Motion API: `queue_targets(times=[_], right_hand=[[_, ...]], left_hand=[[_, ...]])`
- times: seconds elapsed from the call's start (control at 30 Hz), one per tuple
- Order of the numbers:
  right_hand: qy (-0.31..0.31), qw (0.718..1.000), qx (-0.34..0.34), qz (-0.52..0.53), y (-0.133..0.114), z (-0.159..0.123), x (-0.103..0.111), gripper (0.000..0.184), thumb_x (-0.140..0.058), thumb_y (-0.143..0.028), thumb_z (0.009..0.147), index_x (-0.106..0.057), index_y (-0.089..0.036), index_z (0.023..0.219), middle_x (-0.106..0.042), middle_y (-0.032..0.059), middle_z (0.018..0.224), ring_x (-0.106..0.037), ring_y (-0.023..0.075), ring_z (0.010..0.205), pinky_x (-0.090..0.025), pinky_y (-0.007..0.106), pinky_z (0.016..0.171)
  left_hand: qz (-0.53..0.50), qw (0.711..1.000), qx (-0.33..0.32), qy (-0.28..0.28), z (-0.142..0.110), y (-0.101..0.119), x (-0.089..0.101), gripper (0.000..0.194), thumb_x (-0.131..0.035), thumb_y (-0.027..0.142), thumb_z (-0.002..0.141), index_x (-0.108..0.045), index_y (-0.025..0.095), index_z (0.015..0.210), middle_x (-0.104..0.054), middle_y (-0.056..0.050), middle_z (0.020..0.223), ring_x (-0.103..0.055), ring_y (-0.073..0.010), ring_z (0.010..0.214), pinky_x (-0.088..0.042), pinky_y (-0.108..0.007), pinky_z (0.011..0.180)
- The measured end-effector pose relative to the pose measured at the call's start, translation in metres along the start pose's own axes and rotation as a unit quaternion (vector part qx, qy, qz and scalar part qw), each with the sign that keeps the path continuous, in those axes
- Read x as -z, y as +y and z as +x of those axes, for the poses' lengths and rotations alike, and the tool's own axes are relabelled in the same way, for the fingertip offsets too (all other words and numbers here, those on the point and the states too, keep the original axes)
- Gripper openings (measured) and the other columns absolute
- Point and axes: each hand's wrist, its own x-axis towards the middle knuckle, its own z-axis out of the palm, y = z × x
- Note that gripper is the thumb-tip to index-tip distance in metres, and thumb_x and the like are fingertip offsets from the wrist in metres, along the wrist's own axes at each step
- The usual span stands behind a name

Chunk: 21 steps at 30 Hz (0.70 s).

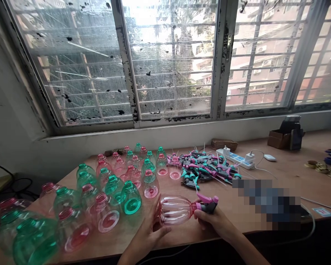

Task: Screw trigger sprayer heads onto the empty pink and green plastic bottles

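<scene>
A clear pink plastic bottle (175,209) lies on its side just above the table's front edge. My left hand (151,230) cups its base end, fingers wrapped under and around it. My right hand (213,221) is closed around the pink and grey spray trigger head (208,204) that sits on the bottle's neck. Behind them lies a heap of loose pink, teal and grey trigger heads (206,169) with thin white dip tubes sticking out.
Several empty pink and green bottles (113,187) stand crowded over the left half of the wooden table (292,173). A white power strip (237,157) with cables, a blurred-out patch, a cardboard box (278,138) and tape rolls (322,168) are to the right. Barred windows run along the back.
</scene>
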Motion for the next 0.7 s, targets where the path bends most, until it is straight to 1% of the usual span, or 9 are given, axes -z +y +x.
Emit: queue_targets(times=[0.13,0.2,0.27,0.33,0.43,0.5,0.57,0.63,0.7], right_hand=[[0.003,1.000,-0.006,-0.015,-0.001,0.000,0.001,0.048,-0.083,-0.055,0.070,-0.070,-0.018,0.097,-0.061,-0.0027,0.063,-0.051,0.0130,0.049,-0.043,0.029,0.051],[-0.001,1.000,-0.009,-0.020,-0.001,0.000,0.001,0.045,-0.083,-0.055,0.070,-0.071,-0.018,0.092,-0.058,-0.0035,0.060,-0.051,0.0132,0.049,-0.043,0.029,0.052],[-0.004,1.000,-0.005,-0.018,-0.001,0.000,0.001,0.042,-0.082,-0.055,0.071,-0.070,-0.018,0.087,-0.059,-0.0030,0.060,-0.050,0.0125,0.048,-0.042,0.028,0.051],[-0.004,1.000,-0.001,-0.011,0.001,0.001,0.002,0.042,-0.081,-0.054,0.073,-0.070,-0.018,0.090,-0.062,-0.0016,0.065,-0.049,0.0118,0.048,-0.041,0.027,0.050],[-0.002,1.000,-0.001,-0.009,0.003,0.001,0.003,0.042,-0.082,-0.051,0.074,-0.069,-0.018,0.095,-0.064,-0.0010,0.067,-0.050,0.0114,0.049,-0.040,0.026,0.051],[-0.005,1.000,-0.003,-0.016,0.005,0.002,0.004,0.039,-0.083,-0.050,0.074,-0.069,-0.017,0.091,-0.062,-0.0021,0.064,-0.050,0.0112,0.049,-0.040,0.026,0.052],[-0.009,1.000,-0.005,-0.022,0.005,0.002,0.005,0.038,-0.083,-0.051,0.074,-0.069,-0.017,0.084,-0.059,-0.0028,0.060,-0.050,0.0113,0.049,-0.041,0.027,0.053],[-0.012,1.000,-0.006,-0.025,0.004,0.001,0.005,0.039,-0.082,-0.053,0.073,-0.068,-0.017,0.079,-0.059,-0.0026,0.060,-0.050,0.0116,0.049,-0.041,0.027,0.052],[-0.014,0.999,-0.004,-0.030,0.003,0.001,0.004,0.039,-0.082,-0.053,0.073,-0.068,-0.017,0.079,-0.059,-0.0025,0.058,-0.051,0.0122,0.049,-0.040,0.027,0.052]], left_hand=[[-0.001,1.000,-0.002,-0.006,0.000,0.003,0.000,0.101,-0.076,0.043,0.082,-0.010,0.034,0.158,-0.045,-0.009,0.156,-0.039,-0.0342,0.144,-0.031,-0.049,0.120],[-0.003,1.000,0.008,-0.006,-0.001,0.002,0.001,0.099,-0.075,0.046,0.083,-0.012,0.034,0.158,-0.049,-0.010,0.152,-0.040,-0.0350,0.142,-0.033,-0.049,0.118],[-0.005,1.000,0.021,-0.006,-0.003,-0.001,0.003,0.098,-0.075,0.047,0.083,-0.013,0.034,0.158,-0.052,-0.010,0.149,-0.041,-0.0352,0.141,-0.035,-0.050,0.117],[0.001,1.000,0.022,-0.003,-0.003,-0.005,0.004,0.098,-0.075,0.046,0.082,-0.013,0.035,0.158,-0.054,-0.010,0.145,-0.045,-0.0346,0.138,-0.035,-0.050,0.116],[0.021,1.000,0.003,0.015,-0.004,-0.008,0.004,0.096,-0.074,0.042,0.084,-0.012,0.037,0.158,-0.056,-0.010,0.143,-0.050,-0.0327,0.133,-0.033,-0.049,0.118],[0.029,0.999,-0.007,0.018,-0.003,-0.007,0.003,0.095,-0.073,0.041,0.085,-0.012,0.038,0.157,-0.053,-0.008,0.146,-0.048,-0.0321,0.136,-0.030,-0.049,0.120],[0.025,1.000,-0.011,0.010,-0.003,-0.003,0.001,0.097,-0.074,0.042,0.085,-0.010,0.039,0.157,-0.048,-0.007,0.152,-0.041,-0.0323,0.142,-0.027,-0.048,0.122],[0.024,1.000,-0.013,0.007,-0.004,0.001,-0.001,0.100,-0.074,0.042,0.084,-0.007,0.037,0.158,-0.043,-0.007,0.157,-0.034,-0.0324,0.147,-0.023,-0.047,0.124],[0.030,0.999,-0.009,0.010,-0.004,0.006,-0.002,0.100,-0.073,0.043,0.084,-0.006,0.034,0.158,-0.041,-0.008,0.159,-0.029,-0.0325,0.150,-0.021,-0.047,0.125]])
